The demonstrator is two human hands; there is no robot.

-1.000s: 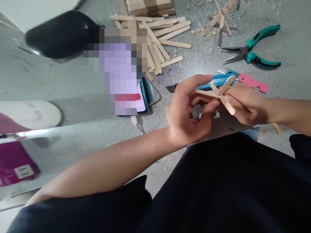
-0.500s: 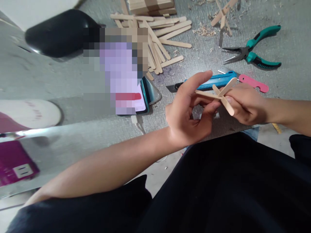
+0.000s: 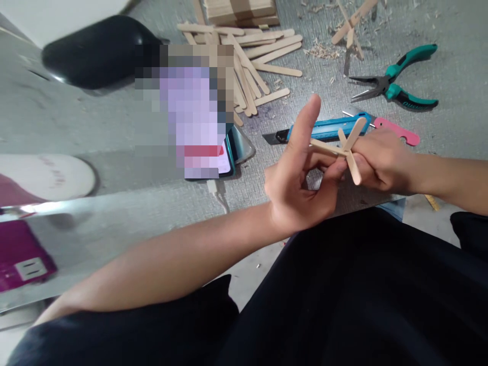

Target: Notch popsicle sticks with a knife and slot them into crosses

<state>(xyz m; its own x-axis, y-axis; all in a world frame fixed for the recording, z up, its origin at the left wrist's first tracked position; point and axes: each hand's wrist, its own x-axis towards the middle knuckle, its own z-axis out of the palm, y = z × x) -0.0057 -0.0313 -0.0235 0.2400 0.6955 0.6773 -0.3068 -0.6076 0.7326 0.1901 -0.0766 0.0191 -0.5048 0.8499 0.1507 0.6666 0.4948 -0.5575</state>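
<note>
Crossed sticks (image 3: pixel 356 133) are held above a grey tabletop (image 3: pixel 461 96) littered with shavings (image 3: pixel 322 51)

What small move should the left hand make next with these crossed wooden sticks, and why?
I would perhaps lower the index finger of the left hand onto the crossed sticks, to steady them. That finger points up, away from the sticks, while the thumb is at the crossing and the right hand grips close by.
</note>
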